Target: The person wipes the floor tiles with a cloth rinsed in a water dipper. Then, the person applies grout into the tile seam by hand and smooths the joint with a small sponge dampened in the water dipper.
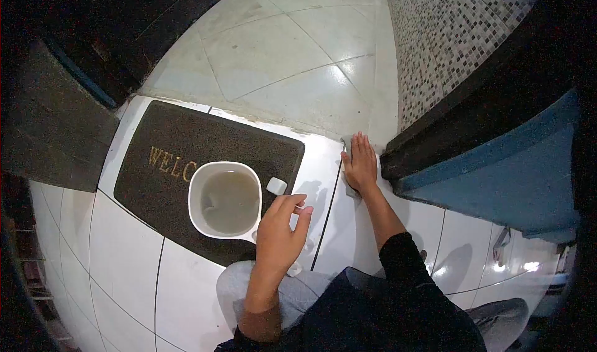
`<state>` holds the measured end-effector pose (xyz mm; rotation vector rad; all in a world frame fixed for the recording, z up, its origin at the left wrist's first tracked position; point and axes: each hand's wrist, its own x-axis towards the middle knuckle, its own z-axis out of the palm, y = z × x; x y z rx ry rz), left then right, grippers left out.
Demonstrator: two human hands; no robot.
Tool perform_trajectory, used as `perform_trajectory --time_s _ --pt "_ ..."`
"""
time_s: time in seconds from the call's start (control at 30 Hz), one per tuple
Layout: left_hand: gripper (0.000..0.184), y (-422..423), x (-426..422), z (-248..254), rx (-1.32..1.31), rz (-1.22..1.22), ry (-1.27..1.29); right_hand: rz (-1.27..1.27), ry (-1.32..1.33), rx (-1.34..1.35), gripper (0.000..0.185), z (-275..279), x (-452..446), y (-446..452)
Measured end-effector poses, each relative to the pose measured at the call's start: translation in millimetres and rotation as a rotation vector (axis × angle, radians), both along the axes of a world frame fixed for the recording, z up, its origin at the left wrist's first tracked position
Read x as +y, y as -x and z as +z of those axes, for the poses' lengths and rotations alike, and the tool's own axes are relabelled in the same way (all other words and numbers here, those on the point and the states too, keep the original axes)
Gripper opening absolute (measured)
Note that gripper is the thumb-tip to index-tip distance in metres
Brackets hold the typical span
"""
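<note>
A white dipper of cloudy, greyish water sits on a dark doormat with gold lettering. My left hand is beside it, over the dipper's handle side, thumb and fingertips brought close together in a pinch. Whatever is between them, if anything, is too small to make out. Just beyond those fingers lies a small white rounded-square piece on the mat. My right hand lies flat on the floor by the door frame, fingers stretched out. A grey flat piece shows partly from under it; its kind is unclear.
White floor tiles surround the mat, and a lower-looking pale tiled floor lies beyond the threshold. Mosaic wall tiles rise at the right, near a blue door panel. My bent knee is close to the mat.
</note>
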<state>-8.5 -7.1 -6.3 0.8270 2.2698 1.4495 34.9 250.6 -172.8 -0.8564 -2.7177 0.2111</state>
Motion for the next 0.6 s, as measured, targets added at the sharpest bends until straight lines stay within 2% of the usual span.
perform_trajectory --time_s 0.43,0.53,0.6 --pt "0.021 0.6 4.1 3.9 0.03 0.0 -0.042 -0.024 0.005 -0.008 0.051 -3.1 -13.5 -37.3" --pt "0.021 5.4 2.3 3.1 0.062 0.033 -0.083 -0.004 0.122 0.128 0.046 -1.3 -22.5 -51.1" --pt "0.021 10.7 -0.6 6.7 0.048 0.083 -0.115 0.022 0.317 0.391 0.04 7.4 -34.1 -63.2"
